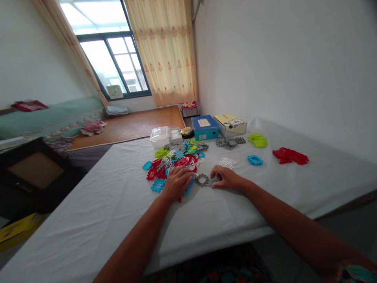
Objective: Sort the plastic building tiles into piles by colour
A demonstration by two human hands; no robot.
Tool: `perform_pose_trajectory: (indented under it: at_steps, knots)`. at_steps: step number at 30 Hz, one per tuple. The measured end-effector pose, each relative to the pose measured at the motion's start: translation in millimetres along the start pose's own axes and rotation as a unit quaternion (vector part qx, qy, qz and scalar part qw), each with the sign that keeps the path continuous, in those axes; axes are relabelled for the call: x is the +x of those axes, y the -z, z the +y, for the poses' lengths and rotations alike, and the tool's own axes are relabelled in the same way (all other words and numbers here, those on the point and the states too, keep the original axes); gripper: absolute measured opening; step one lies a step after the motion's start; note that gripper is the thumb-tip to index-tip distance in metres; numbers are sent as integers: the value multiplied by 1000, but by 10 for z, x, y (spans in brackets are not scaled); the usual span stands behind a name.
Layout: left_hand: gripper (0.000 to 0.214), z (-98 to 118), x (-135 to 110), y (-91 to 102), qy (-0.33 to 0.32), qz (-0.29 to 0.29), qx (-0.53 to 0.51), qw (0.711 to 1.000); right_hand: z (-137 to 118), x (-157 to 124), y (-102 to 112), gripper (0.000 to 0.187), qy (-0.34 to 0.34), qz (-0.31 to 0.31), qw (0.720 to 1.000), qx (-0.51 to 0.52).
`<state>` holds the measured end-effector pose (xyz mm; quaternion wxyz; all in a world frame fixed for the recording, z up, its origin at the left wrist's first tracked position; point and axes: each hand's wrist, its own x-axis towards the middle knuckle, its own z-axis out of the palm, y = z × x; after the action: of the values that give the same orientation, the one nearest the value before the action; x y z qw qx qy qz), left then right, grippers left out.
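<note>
Two bare hands are held over a table spread with a white cloth [118,208], seen from the wearer's own head. The left hand [178,181] is laid palm down, fingers bent, over the near edge of a mixed pile [178,155] of flat red, blue, green, grey and white plastic pieces; whether anything is gripped beneath it cannot be told. The right hand [226,178] is rested just to the right, thumb and forefinger curved about a small grey piece [214,181]; whether it is clamped or merely touched cannot be made out. Between the hands, a grey square frame [207,182] (toothed along its edges, with an opening in the middle) is laid on the cloth.

Beyond and to the right of the right hand, smaller groups are set apart by colour: white pieces [227,162], grey pieces [230,142], green pieces [257,140], blue pieces [255,159] and, furthest right, red pieces [290,156]. Behind the pile, a clear plastic container [160,136], a round tin [187,132], a blue box [205,127] and a yellow box [231,125] are lined up. In the background, a window is partly covered by a patterned yellow curtain [165,51].
</note>
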<state>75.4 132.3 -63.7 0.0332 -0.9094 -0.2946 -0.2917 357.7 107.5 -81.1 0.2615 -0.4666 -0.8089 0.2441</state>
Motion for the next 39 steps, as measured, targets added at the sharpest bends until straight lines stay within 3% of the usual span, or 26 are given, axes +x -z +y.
perform_pose_trajectory:
  at_steps: [5, 10, 13, 16, 19, 23, 26, 28, 30, 32, 35, 36, 39]
  knots:
    - [27, -207, -55, 132, 88, 63, 24, 994, 2, -2, 0, 31, -42, -5, 999, 6]
    - [31, -605, -161, 209, 196, 103, 42, 974, -16, -12, 7, 30, -40, -7, 997, 72]
    - [32, -888, -254, 206, 272, 152, 69, 948, -14, -25, 0, 33, -64, 3, 991, 116]
    - [33, -1170, -377, 159, 355, 196, 90, 910, 68, 5, 66, 34, -112, 70, 978, 160]
    - [34, -1373, -487, 65, 411, 175, 75, 892, 270, 124, 307, 35, -172, 176, 953, 177]
    - [36, -1401, -514, -85, 401, 119, 48, 907, 590, 348, 802, 37, -210, 283, 928, 119]
    - [44, -1301, -462, -153, 353, 57, 21, 933, 715, 475, 1081, 31, -215, 300, 929, 28]
    - [49, -1244, -430, -162, 318, 36, 4, 947, 720, 562, 1144, 28, -208, 292, 933, -29]
    - [50, -1217, -411, -153, 286, 38, -14, 957, 660, 678, 1073, 29, -192, 280, 939, -57]
    - [47, -1217, -401, -139, 261, 51, -29, 964, 534, 820, 856, 30, -167, 253, 951, -62]
    - [44, -1237, -396, -123, 239, 70, -43, 967, 247, 1026, 332, 28, -79, 163, 982, -53]
    - [43, -1243, -397, -119, 239, 74, -47, 967, 144, 1082, 144, 28, -19, 122, 991, -57]
    - [41, -1246, -408, -102, 247, 84, -67, 963, -106, 1214, -306, 38, 87, 84, 987, -105]
